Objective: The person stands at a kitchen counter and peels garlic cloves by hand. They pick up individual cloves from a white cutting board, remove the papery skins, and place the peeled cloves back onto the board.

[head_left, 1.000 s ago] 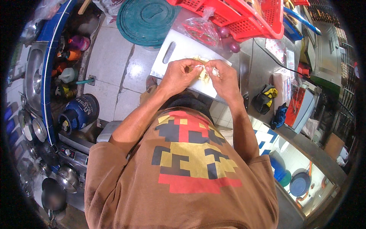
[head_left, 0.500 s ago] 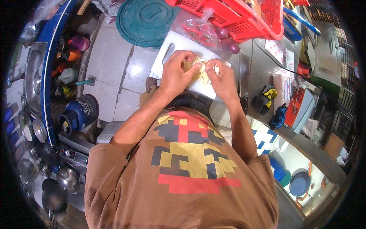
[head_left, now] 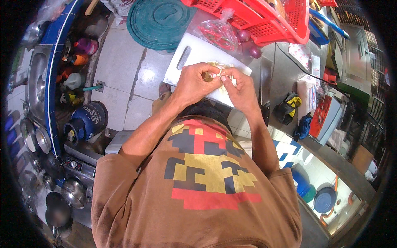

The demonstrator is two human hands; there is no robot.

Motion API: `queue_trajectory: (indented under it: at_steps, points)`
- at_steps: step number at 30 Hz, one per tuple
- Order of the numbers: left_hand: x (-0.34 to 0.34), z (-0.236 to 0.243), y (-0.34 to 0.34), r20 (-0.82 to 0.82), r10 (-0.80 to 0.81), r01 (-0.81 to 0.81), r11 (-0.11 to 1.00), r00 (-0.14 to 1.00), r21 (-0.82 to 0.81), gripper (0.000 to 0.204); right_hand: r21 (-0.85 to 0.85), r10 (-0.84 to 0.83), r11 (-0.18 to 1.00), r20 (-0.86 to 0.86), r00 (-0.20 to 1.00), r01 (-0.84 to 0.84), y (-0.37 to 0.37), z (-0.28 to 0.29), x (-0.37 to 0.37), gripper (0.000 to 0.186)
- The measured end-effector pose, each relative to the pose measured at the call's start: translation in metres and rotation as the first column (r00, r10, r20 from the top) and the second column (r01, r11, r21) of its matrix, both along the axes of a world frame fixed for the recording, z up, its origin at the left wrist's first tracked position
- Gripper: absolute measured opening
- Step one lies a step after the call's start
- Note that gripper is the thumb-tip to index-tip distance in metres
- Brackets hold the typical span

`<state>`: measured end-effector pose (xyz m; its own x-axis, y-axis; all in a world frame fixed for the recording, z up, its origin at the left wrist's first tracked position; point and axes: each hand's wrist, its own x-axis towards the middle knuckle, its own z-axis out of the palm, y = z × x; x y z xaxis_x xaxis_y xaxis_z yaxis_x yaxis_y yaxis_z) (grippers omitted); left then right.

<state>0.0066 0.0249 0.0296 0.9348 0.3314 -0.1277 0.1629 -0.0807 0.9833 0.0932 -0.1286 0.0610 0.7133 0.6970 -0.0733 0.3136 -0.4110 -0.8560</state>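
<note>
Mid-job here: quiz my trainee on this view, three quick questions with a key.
1. Fill in: the left hand and right hand meet over a white ____.
2. True or false: the right hand grips a knife.
3. Which lies nearest the clear plastic bag? A) blue gas cylinder B) red onions C) frying pan

Key: 1. cutting board. 2. False; it holds pale pieces. 3. B.

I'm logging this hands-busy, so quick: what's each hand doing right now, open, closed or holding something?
Left hand: closed in a pinch; exactly what it grips cannot be told.
Right hand: closed, holding a small whitish piece.
</note>
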Motion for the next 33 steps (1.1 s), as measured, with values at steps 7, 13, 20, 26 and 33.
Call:
queue_trajectory:
  at_steps: [7, 13, 20, 26, 33]
  points:
    - [0.0, -0.02, 0.002, -0.082, 0.038, -0.052, 0.982, 0.996, -0.18, 0.018, -0.052, -0.104, 0.994, -0.12, 0.987, 0.098, -0.006, -0.004, 0.0, 0.011]
    - [-0.004, -0.012, 0.01, -0.104, 0.053, -0.048, 0.998, 0.993, 0.042, 0.02, 0.055, -0.235, 0.945, -0.569, 0.788, 0.322, -0.014, -0.003, 0.004, 0.008]
    - [-0.005, -0.01, 0.005, 0.158, 0.002, -0.06, 0.929, 0.987, 0.365, 0.031, 0.174, -0.158, 0.874, -0.781, 0.605, 0.453, -0.028, -0.006, 0.014, 0.005]
    - [0.004, 0.005, 0.001, 0.286, 0.007, -0.071, 0.974, 0.958, 0.214, 0.031, 0.194, -0.097, 0.852, -0.854, 0.512, 0.486, -0.03, -0.005, 0.012, 0.007]
    - [-0.019, -0.009, 0.022, 0.09, 0.173, -0.185, 0.97, 0.981, 0.158, 0.024, 0.438, 0.113, 0.731, -0.833, 0.541, 0.523, -0.023, 0.003, 0.017, 0.009]
